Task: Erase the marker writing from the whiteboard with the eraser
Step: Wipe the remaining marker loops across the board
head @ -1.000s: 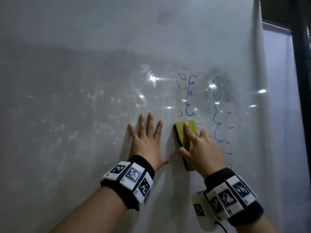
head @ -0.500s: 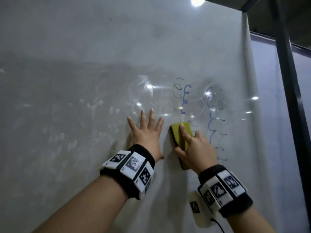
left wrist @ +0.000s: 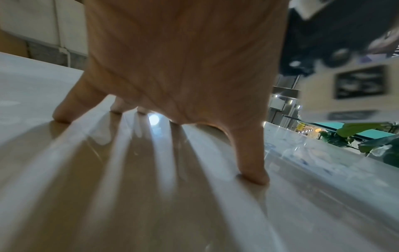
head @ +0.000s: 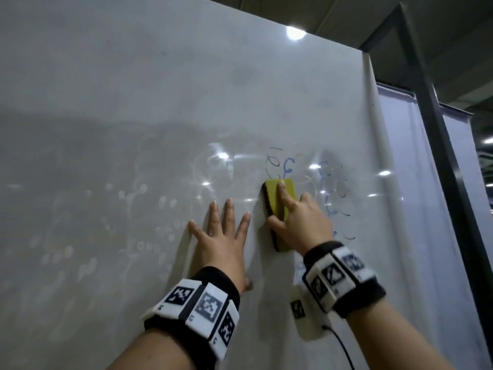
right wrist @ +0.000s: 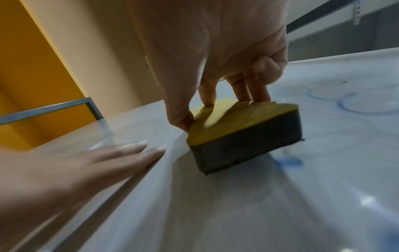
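Observation:
A yellow eraser [head: 277, 201] with a dark felt underside [right wrist: 248, 146] lies flat against the whiteboard [head: 160, 102]. My right hand [head: 298, 222] grips it, thumb on its left edge and fingers across its yellow back. Blue and black marker squiggles [head: 329, 188] remain above and right of the eraser; a blue smear [right wrist: 289, 162] shows beside the felt. My left hand [head: 221, 236] presses flat on the board just left of the eraser, fingers spread [left wrist: 252, 163] and straight.
A dark metal frame post [head: 432, 124] and pale partition panels [head: 416, 161] stand beyond the board's right edge. Ceiling lights glare off the board [head: 294, 33]. Faint old smudges [head: 93, 236] cover the left of the board.
My right hand has slid the eraser upward over the lower blue squiggles, which are gone. The head view has tilted up. My left hand has stayed flat on the board.

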